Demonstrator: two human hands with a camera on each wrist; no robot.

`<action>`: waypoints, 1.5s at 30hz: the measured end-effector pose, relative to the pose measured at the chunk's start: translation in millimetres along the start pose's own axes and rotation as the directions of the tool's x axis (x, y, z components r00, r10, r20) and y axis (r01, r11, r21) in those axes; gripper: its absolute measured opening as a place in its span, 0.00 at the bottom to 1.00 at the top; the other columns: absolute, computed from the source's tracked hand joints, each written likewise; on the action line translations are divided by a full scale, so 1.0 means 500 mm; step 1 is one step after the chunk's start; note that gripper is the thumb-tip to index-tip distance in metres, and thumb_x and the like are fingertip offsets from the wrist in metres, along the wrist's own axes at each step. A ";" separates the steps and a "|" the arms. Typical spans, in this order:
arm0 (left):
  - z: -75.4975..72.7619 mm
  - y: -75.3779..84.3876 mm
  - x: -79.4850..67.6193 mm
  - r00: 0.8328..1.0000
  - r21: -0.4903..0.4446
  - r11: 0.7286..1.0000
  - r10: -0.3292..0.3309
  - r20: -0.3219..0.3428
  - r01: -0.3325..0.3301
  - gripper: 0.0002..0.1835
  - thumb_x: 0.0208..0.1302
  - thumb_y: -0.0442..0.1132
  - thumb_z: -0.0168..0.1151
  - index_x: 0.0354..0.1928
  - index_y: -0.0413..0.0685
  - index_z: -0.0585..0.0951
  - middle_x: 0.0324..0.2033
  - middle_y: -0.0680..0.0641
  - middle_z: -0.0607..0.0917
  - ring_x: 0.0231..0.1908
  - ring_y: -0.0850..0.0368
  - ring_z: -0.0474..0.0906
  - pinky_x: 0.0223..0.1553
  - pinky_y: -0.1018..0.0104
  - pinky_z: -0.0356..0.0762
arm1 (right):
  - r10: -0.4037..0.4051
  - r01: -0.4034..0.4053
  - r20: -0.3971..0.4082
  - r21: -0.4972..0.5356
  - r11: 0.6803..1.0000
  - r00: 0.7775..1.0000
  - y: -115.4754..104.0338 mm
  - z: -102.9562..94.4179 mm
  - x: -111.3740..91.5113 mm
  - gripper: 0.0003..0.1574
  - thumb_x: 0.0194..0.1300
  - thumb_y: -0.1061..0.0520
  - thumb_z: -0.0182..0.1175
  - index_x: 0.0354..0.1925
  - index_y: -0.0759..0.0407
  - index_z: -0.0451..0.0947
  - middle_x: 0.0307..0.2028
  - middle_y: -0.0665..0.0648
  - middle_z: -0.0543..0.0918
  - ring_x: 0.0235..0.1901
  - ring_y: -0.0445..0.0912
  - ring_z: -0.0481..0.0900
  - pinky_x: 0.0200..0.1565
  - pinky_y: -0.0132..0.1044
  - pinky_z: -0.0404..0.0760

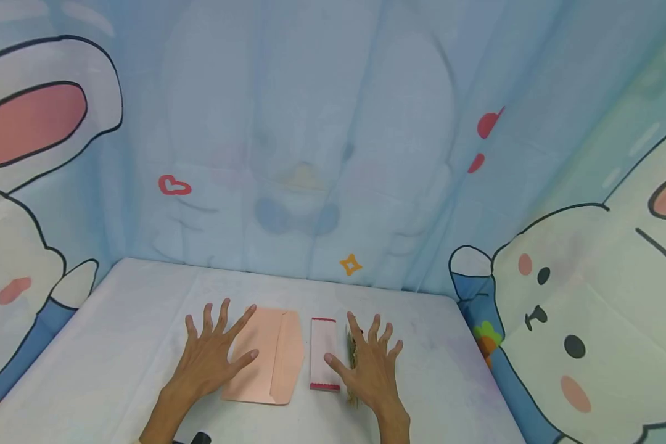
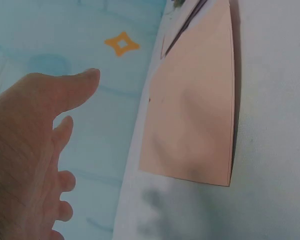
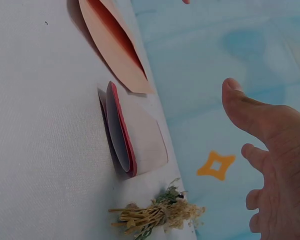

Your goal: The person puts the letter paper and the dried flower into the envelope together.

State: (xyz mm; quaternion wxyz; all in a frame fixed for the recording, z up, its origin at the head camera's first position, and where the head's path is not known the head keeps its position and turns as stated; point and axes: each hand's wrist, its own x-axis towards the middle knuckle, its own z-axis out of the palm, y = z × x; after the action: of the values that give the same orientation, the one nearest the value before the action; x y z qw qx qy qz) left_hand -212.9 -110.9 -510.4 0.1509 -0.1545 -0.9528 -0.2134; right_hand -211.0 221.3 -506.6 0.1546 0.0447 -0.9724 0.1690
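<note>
Item 1: left hand [image 1: 213,357]. You are holding it above the table [image 1: 433,364], fingers straight and spread, gripping nothing; in the head view it is overlapping the envelope's left side.

Item 2: right hand [image 1: 373,370]. You are holding it likewise, fingers splayed and grasping nothing, its thumb overlapping the pale strip in the head view.

Item 3: envelope [image 1: 269,364], peach. It is lying on the white tabletop, its pointed flap side facing the strip and its mouth gaping slightly in the right wrist view.

Item 4: pale strip [image 1: 320,351], folded, red-edged. It is lying between envelope and flowers.

Item 5: dried-flower bundle [image 3: 157,215]. It is lying just beside the strip, partly showing behind your right hand.

Item 6: blue curtain [image 1: 305,123], rabbit-printed, hanging behind.
</note>
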 end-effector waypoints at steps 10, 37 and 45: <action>0.002 0.007 -0.001 0.999 0.042 0.999 0.028 -0.018 -0.027 0.44 0.63 0.69 0.58 0.78 0.73 0.56 0.78 0.34 0.54 0.74 0.21 0.49 0.67 0.21 0.40 | 0.000 0.000 -0.025 -0.003 1.000 1.000 -0.001 0.003 -0.004 0.62 0.54 0.21 0.62 0.79 0.37 0.52 0.76 0.77 0.52 0.74 0.79 0.45 0.64 0.83 0.43; 0.060 0.057 -0.005 0.986 0.046 0.988 0.142 0.092 -0.146 0.26 0.70 0.51 0.61 0.70 0.69 0.72 0.70 0.32 0.69 0.65 0.24 0.68 0.61 0.26 0.65 | 0.250 -0.227 -0.247 0.120 0.967 0.936 -0.086 0.037 0.031 0.17 0.59 0.54 0.72 0.43 0.65 0.88 0.28 0.59 0.89 0.27 0.52 0.85 0.32 0.46 0.79; 0.077 0.067 -0.014 0.979 -0.096 0.995 0.014 0.202 0.005 0.31 0.66 0.53 0.64 0.70 0.61 0.72 0.73 0.35 0.67 0.71 0.26 0.61 0.67 0.27 0.59 | 0.334 -0.318 -0.117 0.140 0.938 0.935 -0.106 0.085 0.029 0.19 0.55 0.58 0.75 0.41 0.71 0.85 0.33 0.66 0.88 0.34 0.58 0.85 0.36 0.52 0.81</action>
State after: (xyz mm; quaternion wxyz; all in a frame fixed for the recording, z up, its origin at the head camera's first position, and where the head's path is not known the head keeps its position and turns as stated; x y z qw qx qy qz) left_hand -202.9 -66.4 -533.9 0.0463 -0.1845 -0.9515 -0.2417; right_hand -229.8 156.4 -523.3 0.1886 -0.1200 -0.9414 0.2525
